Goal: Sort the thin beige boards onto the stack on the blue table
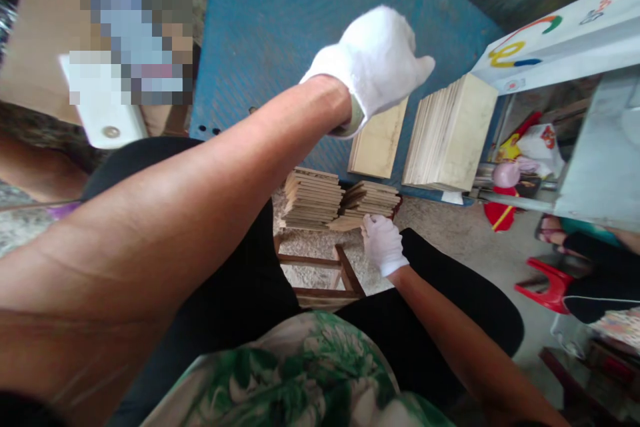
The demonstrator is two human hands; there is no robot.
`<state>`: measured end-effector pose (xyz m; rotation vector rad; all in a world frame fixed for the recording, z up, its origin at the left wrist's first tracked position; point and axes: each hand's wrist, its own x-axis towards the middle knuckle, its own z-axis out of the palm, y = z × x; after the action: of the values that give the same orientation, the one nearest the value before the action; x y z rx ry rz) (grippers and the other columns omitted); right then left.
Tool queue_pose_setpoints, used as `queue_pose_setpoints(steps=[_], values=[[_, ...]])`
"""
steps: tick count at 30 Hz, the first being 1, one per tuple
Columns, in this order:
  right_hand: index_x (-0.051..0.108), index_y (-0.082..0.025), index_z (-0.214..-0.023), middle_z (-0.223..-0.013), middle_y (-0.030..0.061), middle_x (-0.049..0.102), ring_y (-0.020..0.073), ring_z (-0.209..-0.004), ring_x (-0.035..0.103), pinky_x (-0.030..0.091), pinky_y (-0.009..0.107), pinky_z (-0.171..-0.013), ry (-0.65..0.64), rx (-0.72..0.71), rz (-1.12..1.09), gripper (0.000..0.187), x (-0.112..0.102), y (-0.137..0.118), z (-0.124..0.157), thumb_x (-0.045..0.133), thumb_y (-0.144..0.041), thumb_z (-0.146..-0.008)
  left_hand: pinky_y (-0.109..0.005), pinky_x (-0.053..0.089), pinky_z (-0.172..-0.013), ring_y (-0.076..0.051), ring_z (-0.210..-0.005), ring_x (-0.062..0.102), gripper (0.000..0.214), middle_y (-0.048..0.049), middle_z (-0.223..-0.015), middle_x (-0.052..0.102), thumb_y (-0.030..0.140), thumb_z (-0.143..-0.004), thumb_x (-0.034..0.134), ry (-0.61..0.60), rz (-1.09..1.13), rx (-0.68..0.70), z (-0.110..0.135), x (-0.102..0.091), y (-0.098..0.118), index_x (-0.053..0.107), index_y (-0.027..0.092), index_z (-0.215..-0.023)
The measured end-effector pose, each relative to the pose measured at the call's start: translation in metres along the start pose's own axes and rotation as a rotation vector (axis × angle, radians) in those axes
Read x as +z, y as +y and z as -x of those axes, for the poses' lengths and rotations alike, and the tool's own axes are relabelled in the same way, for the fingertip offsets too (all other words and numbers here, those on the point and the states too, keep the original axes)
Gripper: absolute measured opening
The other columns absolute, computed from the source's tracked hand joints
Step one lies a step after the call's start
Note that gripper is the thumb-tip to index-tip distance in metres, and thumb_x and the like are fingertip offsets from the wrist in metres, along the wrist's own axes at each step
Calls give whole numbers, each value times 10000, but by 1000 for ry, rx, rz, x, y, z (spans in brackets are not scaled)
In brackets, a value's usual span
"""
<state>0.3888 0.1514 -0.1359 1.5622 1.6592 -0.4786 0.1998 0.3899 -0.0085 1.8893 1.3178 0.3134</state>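
Note:
Both my hands wear white gloves. My left hand (374, 60) is stretched out over the blue table (270, 33), fingers curled on the top edge of a thin wooden sheet (377, 147) that stands upright. To its right stands a thick upright stack of the same pale sheets (450, 137). Lower down, my right hand (383, 243) rests on the near edge of a loose pile of wooden sheets (367, 203). A second pile (311, 199) lies to its left, both on a small wooden stool (345, 273) between my knees.
A white machine frame with coloured lettering (555, 33) rises at the right, bags and a red item (505, 180) beneath it. A red plastic stool (547, 287) stands on the floor at right. A white block (103, 113) lies at left.

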Motion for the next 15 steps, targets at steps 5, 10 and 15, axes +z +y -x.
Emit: queue_pose_setpoints(steps=[5, 10, 15], values=[[538, -225, -1229, -1118, 118, 567, 226, -907, 574, 462, 303, -736, 31, 22, -46, 339, 0, -4, 1, 381, -330, -947, -324, 328, -823, -230, -923, 549, 552, -180, -1134, 652, 404, -863, 357, 23, -11, 40, 4, 3, 0, 674, 27, -1112], [613, -232, -1101, -1074, 88, 598, 215, -899, 590, 459, 297, -748, 43, 36, -110, 270, -3, -5, 8, 447, -343, -919, -321, 321, -819, -202, -859, 519, 475, -148, -953, 682, 380, -876, 401, 55, 36, 49, 8, 7, -1, 704, 43, -1020], [643, -246, -1080, -1118, 64, 612, 192, -953, 599, 454, 263, -796, -67, 59, -210, 266, 12, -2, 20, 488, -373, -907, -323, 325, -814, -187, -812, 486, 436, -129, -889, 682, 380, -875, 419, 82, 63, 53, 9, 8, -2, 722, 79, -960]])
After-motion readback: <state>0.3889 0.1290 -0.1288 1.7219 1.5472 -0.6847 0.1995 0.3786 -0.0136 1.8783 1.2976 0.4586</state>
